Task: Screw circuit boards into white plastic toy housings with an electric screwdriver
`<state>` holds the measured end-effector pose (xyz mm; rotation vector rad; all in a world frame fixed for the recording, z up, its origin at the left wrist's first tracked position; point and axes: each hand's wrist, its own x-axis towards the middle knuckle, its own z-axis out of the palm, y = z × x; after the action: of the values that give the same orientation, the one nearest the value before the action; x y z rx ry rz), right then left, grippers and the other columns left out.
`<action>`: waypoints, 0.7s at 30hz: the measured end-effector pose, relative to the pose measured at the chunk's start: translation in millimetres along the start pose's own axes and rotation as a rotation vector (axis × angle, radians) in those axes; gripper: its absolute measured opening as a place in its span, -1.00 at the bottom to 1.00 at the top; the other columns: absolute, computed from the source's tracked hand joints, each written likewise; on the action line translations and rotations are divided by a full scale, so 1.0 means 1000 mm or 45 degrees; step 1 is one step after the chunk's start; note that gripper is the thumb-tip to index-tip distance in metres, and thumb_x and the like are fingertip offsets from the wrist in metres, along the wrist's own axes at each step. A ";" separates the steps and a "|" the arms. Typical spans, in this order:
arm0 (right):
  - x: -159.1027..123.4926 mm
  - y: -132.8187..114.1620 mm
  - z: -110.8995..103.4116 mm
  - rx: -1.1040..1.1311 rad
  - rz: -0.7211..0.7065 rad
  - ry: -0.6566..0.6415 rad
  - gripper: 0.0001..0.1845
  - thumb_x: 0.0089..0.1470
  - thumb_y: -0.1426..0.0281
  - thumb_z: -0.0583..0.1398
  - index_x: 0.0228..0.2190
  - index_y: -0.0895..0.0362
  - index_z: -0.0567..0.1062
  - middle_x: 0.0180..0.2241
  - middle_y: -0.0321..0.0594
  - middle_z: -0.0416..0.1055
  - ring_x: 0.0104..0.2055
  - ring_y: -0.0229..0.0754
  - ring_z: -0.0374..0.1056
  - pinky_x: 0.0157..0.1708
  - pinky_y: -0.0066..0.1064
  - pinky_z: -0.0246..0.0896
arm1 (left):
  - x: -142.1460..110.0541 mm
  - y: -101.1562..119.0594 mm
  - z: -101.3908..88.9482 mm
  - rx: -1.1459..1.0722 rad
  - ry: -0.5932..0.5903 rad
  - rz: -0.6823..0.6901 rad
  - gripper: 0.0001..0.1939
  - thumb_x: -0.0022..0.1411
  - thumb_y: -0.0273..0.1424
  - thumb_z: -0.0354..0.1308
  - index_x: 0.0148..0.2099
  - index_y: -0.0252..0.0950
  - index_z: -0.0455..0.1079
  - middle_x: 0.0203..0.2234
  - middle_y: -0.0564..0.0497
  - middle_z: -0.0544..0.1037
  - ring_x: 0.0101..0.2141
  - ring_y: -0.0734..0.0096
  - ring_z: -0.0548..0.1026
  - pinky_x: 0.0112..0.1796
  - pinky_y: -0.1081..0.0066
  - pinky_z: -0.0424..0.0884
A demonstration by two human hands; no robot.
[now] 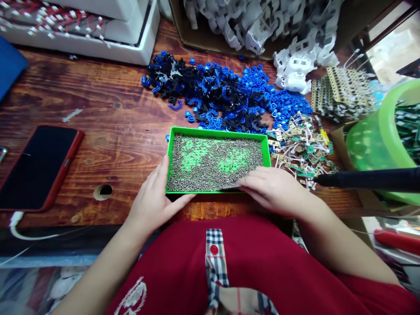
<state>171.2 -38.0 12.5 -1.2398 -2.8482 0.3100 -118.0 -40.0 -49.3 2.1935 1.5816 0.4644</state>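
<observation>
A shallow green tray (218, 131) near the table's front edge holds a layer of small silver screws (210, 175), and its green grid bottom shows through in two patches. My left hand (151, 194) grips the tray's left front corner, fingers along the left side and thumb along the front. Over the front right part of the tray, my right hand (267, 188) is closed around a thin dark strip (229, 188). The strip's tip lies among the screws by the front wall; the rest of it is hidden in my fingers.
Behind the tray spread blue and black plastic parts (226, 94). Small wired circuit boards (300, 148) lie to its right, beside a green bucket (367, 131). A black rod (370, 178) juts in from the right. A phone (39, 168) charges at left; white housings (295, 68) spill from a box.
</observation>
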 end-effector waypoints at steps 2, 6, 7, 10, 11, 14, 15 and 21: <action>0.012 0.003 0.004 -0.022 0.112 0.035 -0.73 0.21 0.33 -0.02 -0.24 0.09 0.46 -0.34 -0.23 0.47 -0.30 -0.23 0.34 -0.33 -0.40 0.18 | 0.000 0.000 0.000 0.002 -0.004 -0.007 0.03 0.06 -0.04 0.16 0.35 -0.30 -0.35 0.25 -0.32 0.08 0.20 -0.06 0.14 0.10 0.00 0.19; 0.036 0.018 0.011 -0.071 0.325 0.253 -0.74 0.19 0.32 0.02 -0.20 0.13 0.45 -0.25 -0.19 0.47 -0.22 -0.19 0.36 -0.27 -0.38 0.22 | 0.000 -0.001 0.001 -0.012 0.002 0.002 0.02 0.06 -0.03 0.15 0.35 -0.25 -0.38 0.24 -0.30 0.10 0.19 -0.05 0.16 0.09 -0.01 0.22; 0.041 0.022 0.013 -0.093 0.346 0.306 -0.73 0.19 0.32 0.02 -0.18 0.13 0.45 -0.23 -0.19 0.47 -0.21 -0.19 0.36 -0.25 -0.37 0.22 | 0.000 -0.001 0.001 -0.017 0.005 0.005 0.02 0.06 -0.03 0.15 0.35 -0.24 -0.38 0.24 -0.29 0.10 0.19 -0.05 0.17 0.09 -0.01 0.21; 0.045 0.027 0.018 -0.194 0.324 0.353 -0.71 0.21 0.36 -0.01 -0.17 0.10 0.47 -0.23 -0.20 0.48 -0.23 -0.18 0.35 -0.27 -0.35 0.20 | 0.000 -0.002 0.002 -0.027 0.014 0.002 0.03 0.05 -0.03 0.16 0.35 -0.23 -0.37 0.24 -0.28 0.10 0.18 -0.06 0.18 0.09 -0.02 0.22; 0.043 0.027 0.019 -0.229 0.288 0.335 -0.70 0.21 0.38 -0.01 -0.17 0.09 0.48 -0.24 -0.21 0.48 -0.24 -0.19 0.35 -0.30 -0.35 0.19 | -0.001 -0.002 0.002 -0.029 0.015 0.002 0.03 0.05 -0.03 0.16 0.35 -0.23 -0.37 0.24 -0.28 0.10 0.18 -0.06 0.18 0.09 -0.02 0.21; 0.028 0.023 0.018 -0.275 0.132 0.254 -0.70 0.19 0.44 -0.01 -0.14 0.08 0.47 -0.26 -0.23 0.48 -0.27 -0.21 0.33 -0.35 -0.38 0.16 | -0.001 -0.002 0.001 -0.031 0.003 0.006 0.04 0.05 -0.02 0.16 0.35 -0.25 -0.38 0.24 -0.27 0.11 0.18 -0.06 0.17 0.09 -0.01 0.21; 0.021 0.020 0.015 -0.258 0.070 0.223 -0.70 0.19 0.45 0.00 -0.13 0.08 0.46 -0.26 -0.23 0.48 -0.28 -0.22 0.33 -0.37 -0.39 0.15 | -0.001 -0.002 0.001 -0.025 -0.001 0.006 0.04 0.05 -0.03 0.15 0.35 -0.26 -0.38 0.24 -0.27 0.11 0.18 -0.06 0.17 0.09 -0.01 0.21; -0.010 0.007 -0.003 0.052 -0.054 -0.002 -0.74 0.20 0.42 -0.02 -0.20 0.11 0.45 -0.32 -0.23 0.45 -0.29 -0.26 0.31 -0.33 -0.42 0.17 | 0.000 0.000 0.000 0.020 -0.008 -0.003 0.04 0.05 -0.02 0.15 0.35 -0.30 -0.37 0.23 -0.33 0.11 0.18 -0.11 0.18 0.07 -0.01 0.23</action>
<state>182.9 -39.9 14.6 -1.1713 -2.8504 0.3660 -118.3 -40.4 -49.5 2.2028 1.5893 0.4456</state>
